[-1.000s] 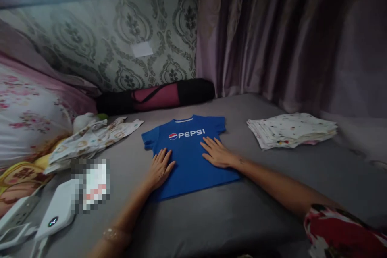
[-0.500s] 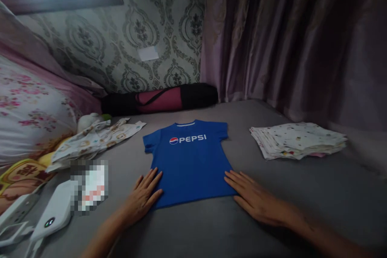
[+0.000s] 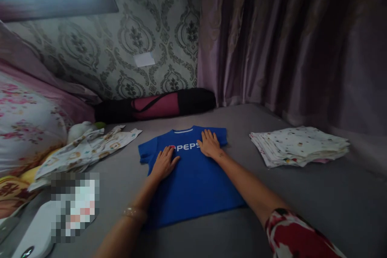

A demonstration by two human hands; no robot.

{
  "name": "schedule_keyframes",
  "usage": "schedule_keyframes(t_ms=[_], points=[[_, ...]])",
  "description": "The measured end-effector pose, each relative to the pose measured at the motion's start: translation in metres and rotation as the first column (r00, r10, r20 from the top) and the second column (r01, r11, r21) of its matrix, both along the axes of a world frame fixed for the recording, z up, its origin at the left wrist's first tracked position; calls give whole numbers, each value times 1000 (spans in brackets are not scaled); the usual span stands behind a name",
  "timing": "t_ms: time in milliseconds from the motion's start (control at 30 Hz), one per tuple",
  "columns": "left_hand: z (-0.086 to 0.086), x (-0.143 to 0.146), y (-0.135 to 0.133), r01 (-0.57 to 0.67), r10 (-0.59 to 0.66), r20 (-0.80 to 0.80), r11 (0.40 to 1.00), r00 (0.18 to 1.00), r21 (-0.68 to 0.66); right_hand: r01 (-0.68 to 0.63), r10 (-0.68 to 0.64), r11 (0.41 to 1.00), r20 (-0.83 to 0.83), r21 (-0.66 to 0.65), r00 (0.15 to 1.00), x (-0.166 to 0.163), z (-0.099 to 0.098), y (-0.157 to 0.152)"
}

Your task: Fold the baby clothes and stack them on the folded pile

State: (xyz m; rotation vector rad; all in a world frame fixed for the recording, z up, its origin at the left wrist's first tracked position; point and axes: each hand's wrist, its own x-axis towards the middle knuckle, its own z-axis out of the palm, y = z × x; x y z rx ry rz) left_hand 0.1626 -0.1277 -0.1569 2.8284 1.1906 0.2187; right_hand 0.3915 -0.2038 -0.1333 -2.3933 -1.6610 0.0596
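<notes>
A blue T-shirt (image 3: 196,185) with white Pepsi lettering lies spread flat on the grey bed sheet (image 3: 211,234), collar away from me. My left hand (image 3: 165,163) rests on its chest at the left, fingers stretched out and covering part of the round logo. Higher up on the other side, my right hand (image 3: 209,144) lies flat near the right shoulder, over the last letter. Both hands touch the cloth without gripping it.
To the right is a stack of folded white printed cloths (image 3: 302,145). A crumpled printed garment (image 3: 84,151) lies left, above a white power bank (image 3: 38,229) and a blurred-out item. A black and maroon long bag (image 3: 160,107) lies along the wall.
Both hands have moved from the shirt's lower side edges up onto its chest, the right one reaching the shoulder. The view has shifted slightly. The shirt stays spread flat.
</notes>
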Motion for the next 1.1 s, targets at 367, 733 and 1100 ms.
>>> schedule_keyframes(t_ms=[367, 733, 1100], points=[[2, -2, 1, -10, 10, -79, 1000, 997, -1, 111, -119, 981, -41, -157, 992, 56, -13, -15], [17, 38, 102, 8, -6, 33, 999, 999, -51, -100, 99, 995, 25, 24, 995, 17, -4, 58], [-11, 52, 105, -90, 90, -6, 995, 996, -35, -68, 64, 997, -84, -44, 994, 8, -24, 81]])
